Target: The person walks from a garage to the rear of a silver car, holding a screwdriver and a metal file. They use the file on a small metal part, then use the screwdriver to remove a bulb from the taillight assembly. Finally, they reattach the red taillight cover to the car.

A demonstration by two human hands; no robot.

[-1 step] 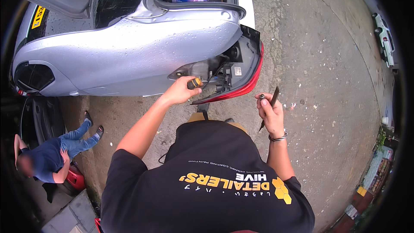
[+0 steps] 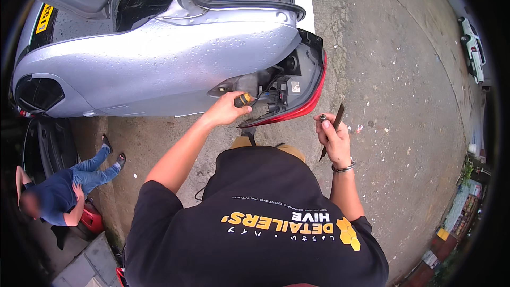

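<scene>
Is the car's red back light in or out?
Out: the tail light stands away from the silver car, showing its grey back and the car's bare hollow. I can't tell whether wires join them.

This is an outdoor paved place, yard or roadside: daylight falls on rough, speckled ground (image 2: 393, 127), a silver car (image 2: 154, 69) stands with its tail lamp (image 2: 317, 93) unseated, and a white car (image 2: 472, 48) is parked well apart.
</scene>
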